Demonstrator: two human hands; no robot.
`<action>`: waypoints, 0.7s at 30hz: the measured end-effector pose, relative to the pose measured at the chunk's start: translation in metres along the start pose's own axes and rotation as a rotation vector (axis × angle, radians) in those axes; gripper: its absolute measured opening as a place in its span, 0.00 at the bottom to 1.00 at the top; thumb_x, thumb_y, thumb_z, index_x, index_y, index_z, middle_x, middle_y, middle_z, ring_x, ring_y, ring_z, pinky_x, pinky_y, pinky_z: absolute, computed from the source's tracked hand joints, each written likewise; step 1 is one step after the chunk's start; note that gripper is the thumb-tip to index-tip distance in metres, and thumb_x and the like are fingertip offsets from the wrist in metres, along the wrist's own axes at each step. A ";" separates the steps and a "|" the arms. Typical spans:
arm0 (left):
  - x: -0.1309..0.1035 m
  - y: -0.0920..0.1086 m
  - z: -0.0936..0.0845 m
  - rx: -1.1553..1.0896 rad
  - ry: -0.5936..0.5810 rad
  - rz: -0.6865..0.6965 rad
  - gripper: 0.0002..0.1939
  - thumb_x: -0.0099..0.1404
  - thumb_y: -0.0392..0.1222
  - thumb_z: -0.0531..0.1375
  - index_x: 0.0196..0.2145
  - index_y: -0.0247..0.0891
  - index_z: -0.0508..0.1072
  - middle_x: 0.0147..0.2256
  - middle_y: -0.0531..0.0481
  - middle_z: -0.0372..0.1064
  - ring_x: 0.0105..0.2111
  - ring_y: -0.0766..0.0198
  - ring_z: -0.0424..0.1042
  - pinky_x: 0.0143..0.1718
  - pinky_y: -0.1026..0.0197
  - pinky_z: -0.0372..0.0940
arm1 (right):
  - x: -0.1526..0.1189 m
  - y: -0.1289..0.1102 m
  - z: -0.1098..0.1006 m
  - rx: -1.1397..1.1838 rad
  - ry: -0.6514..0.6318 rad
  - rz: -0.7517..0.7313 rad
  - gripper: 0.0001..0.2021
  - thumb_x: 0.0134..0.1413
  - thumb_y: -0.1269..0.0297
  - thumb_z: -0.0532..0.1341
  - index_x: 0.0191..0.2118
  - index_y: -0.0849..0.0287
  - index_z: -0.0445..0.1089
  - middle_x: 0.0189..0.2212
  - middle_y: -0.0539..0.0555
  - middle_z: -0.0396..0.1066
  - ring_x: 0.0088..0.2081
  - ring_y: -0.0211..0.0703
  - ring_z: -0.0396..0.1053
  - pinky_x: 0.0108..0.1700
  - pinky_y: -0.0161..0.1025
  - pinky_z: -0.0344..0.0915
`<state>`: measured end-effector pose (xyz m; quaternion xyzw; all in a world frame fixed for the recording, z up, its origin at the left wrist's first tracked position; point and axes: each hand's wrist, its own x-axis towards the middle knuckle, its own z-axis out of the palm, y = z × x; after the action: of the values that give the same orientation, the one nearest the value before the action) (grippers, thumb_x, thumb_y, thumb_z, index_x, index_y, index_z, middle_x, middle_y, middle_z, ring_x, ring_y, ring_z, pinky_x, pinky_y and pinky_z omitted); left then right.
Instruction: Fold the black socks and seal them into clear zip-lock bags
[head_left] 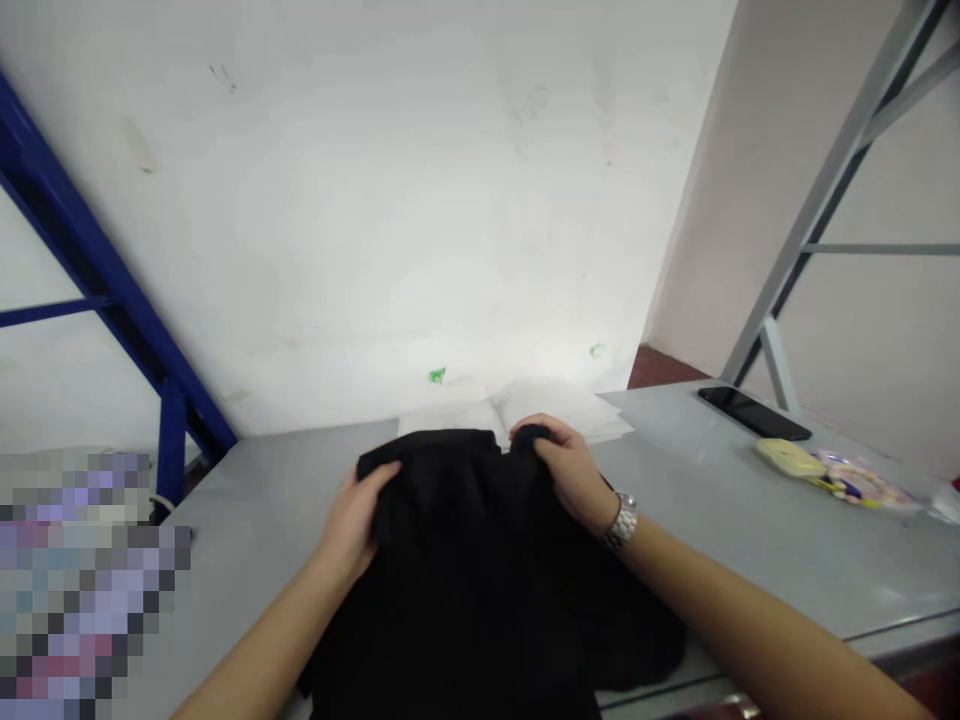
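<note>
A black piece of clothing (pixel 480 580) spreads over the near part of the grey table and runs off the bottom of the view; its exact kind I cannot tell. My left hand (pixel 360 515) grips its upper left corner, thumb on top and fingers behind the cloth. At the upper right, my right hand (pixel 566 465) pinches a bunched fold, with a metal watch (pixel 621 520) on that wrist. Between the two hands the cloth's top edge is lifted and dips near the right hand.
White sheets (pixel 559 402) lie behind the cloth against the white wall (pixel 420 200). On the right of the grey table (pixel 697 500) are a black phone (pixel 754 412), a yellow item (pixel 790 458) and a beaded piece in plastic (pixel 862 482). Blue (pixel 112 240) and grey frames (pixel 825 190) flank the table.
</note>
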<state>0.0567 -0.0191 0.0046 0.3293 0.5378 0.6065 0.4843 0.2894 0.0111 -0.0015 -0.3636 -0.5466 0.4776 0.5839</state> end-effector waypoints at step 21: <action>0.038 0.035 -0.049 0.607 -0.467 0.140 0.34 0.48 0.45 0.68 0.53 0.47 0.67 0.51 0.44 0.69 0.49 0.50 0.69 0.44 0.53 0.69 | 0.034 -0.031 -0.088 -0.352 -0.419 0.218 0.20 0.47 0.57 0.62 0.48 0.56 0.71 0.44 0.56 0.71 0.41 0.45 0.68 0.41 0.42 0.66</action>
<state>-0.0088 0.0023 0.0238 0.6228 0.5443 0.3600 0.4316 0.3794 0.0435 0.0253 -0.4094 -0.6875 0.4999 0.3314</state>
